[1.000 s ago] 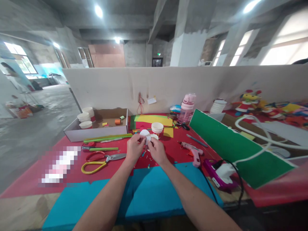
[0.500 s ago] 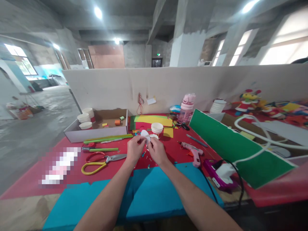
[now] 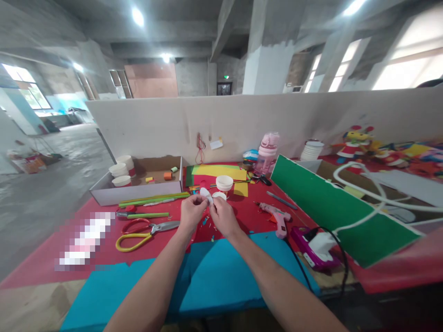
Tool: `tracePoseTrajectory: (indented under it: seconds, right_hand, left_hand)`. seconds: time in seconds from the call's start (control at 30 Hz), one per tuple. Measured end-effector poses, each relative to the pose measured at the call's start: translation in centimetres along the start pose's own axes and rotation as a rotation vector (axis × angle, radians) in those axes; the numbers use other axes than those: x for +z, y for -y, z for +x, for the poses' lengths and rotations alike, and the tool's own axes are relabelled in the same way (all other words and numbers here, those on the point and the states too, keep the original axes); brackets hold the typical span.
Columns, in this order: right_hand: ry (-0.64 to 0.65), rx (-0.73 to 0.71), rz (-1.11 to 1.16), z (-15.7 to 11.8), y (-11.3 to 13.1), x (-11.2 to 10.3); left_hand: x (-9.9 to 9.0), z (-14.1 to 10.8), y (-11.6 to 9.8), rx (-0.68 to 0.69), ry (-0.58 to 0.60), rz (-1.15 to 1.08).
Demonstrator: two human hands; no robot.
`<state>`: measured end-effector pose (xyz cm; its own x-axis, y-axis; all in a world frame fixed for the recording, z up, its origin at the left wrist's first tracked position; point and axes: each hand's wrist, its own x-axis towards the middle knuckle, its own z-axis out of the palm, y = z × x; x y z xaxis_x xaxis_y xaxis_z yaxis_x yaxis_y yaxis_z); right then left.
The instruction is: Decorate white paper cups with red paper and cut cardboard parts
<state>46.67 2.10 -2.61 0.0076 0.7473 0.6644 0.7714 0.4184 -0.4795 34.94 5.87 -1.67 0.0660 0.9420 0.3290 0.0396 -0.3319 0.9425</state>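
Between my hands is a small white paper piece [image 3: 205, 192], rounded at its top. My left hand [image 3: 192, 212] pinches its lower left side, and my right hand [image 3: 223, 213] grips it from the right; the fingertips hide its lower part. Just behind the hands stands a white paper cup [image 3: 224, 183], with another white round rim [image 3: 219, 196] close to my right fingers. Small paper scraps [image 3: 205, 220] lie on the red table cover [image 3: 242, 221] beneath. Scissors [image 3: 148, 233] with red and yellow handles rest left of my left hand.
A pink glue gun [image 3: 278, 216] lies at right, its cord passing a purple power strip [image 3: 313, 253]. Further right stands a green-sided box [image 3: 339, 212] with a white cable. A cardboard box [image 3: 138, 191] holding cups is at back left. Blue sheet [image 3: 221, 272] covers the front.
The view has shifted slightly, so everything sits a little further left. Both hands keep hold of the white paper piece, with barely any change in their grip.
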Motion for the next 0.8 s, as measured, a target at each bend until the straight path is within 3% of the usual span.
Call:
tracePoseTrajectory:
  seconds: [0.4, 0.8]
  right_hand:
    - [-0.049, 0.096, 0.204, 0.3, -0.1, -0.3]
    - [-0.068, 0.102, 0.201, 0.3, 0.0, -0.5]
  left_hand:
    - [-0.2, 0.3, -0.3, -0.077, 0.009, -0.138]
    - [-0.2, 0.4, 0.7, 0.022, 0.061, -0.098]
